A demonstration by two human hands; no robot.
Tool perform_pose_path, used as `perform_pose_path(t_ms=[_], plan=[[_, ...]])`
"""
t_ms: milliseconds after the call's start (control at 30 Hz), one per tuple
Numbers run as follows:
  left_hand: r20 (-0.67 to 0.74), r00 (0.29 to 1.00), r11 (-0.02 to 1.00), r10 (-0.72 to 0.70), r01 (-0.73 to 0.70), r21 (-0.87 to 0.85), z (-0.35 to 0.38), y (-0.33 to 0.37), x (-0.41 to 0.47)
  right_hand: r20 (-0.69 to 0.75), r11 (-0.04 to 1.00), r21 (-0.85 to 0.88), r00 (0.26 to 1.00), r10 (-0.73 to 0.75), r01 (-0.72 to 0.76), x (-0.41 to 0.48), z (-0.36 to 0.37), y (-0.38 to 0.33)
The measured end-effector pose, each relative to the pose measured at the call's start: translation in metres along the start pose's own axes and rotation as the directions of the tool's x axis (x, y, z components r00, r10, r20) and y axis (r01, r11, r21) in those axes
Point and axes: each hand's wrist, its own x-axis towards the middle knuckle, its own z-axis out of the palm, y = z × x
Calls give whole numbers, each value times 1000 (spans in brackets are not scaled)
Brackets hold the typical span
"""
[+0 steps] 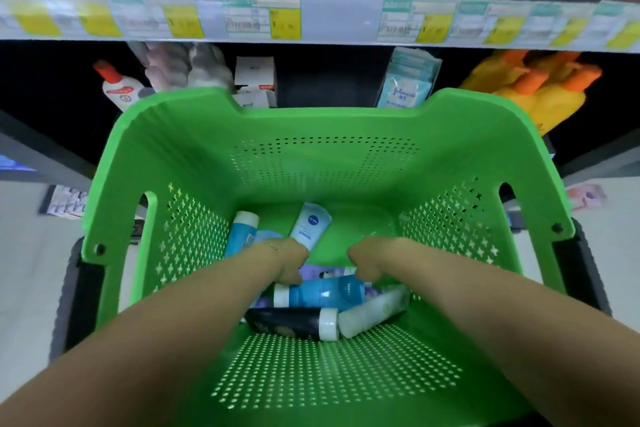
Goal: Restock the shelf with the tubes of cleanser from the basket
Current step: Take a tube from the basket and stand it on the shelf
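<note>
In the head view, your green basket (180,135) sits in front of the shelf (339,21). On the basket floor a blue tube (323,293) lies crosswise, white cap to your left and tail to your right. Just nearer you a black tube (284,322) also lies crosswise, with its white cap pointing right, against the end of a white tube (375,310) that slants away to the right. A pale Nivea tube (310,224) lies lengthwise, crimped end away from you. A second blue tube (242,234) leans by the left wall, cap away. A purple packet (323,272) shows between your hands. Your left hand (292,262) curls down over the crosswise blue tube's cap end and your right hand (367,260) over its tail. The fingertips are hidden, so I cannot tell whether either hand grips it. Beyond the far rim, the lower shelf carries yellow bottles (540,97), Johnson's packets (405,87) and white boxes (254,74)
</note>
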Motion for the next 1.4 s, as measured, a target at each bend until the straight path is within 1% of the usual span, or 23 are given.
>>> perform_pose_path(t_ms=[167,367,467,533,667,733,833,933,1033,1100,1200,1300,1367,1400], plan=[[29,998,998,61,-61,-2,9,14,4,-35,989,144,999,35,-29,14,14,15],[40,993,991,107,-103,-80,15,12,8,-60,975,221,998,4,10,16,15,18],[49,996,992,79,-73,-102,18,13,11,-84,960,275,996,-33,55,19,14,15],[42,998,995,51,-47,-86,15,15,11,-99,951,299,994,-54,82,19,14,14],[28,999,999,32,-31,-31,7,16,8,-73,958,278,996,-58,76,18,22,17],[46,999,999,27,-25,-44,7,13,8,-66,962,270,997,-28,45,22,28,21],[62,997,996,42,-37,-75,10,10,9,-102,970,242,995,-1,26,24,34,23],[69,995,994,77,-71,-78,9,9,7,-125,985,167,992,-25,46,22,36,22],[83,993,991,79,-69,-117,7,7,7,-137,989,131,989,-52,71,21,36,21],[74,995,989,64,-53,-140,8,5,8,-129,984,160,990,-56,77,22,39,21],[62,998,988,28,-18,-150,5,6,5,-120,960,269,992,-41,72,24,44,20],[85,996,986,6,9,-168,2,4,1,-108,939,336,994,-35,70,24,41,17],[96,995,982,3,16,-188,0,2,-1,-66,941,331,996,-51,70,22,36,16],[99,995,979,4,17,-202,-1,1,-2,-26,953,298,998,-59,64,22,33,16]])
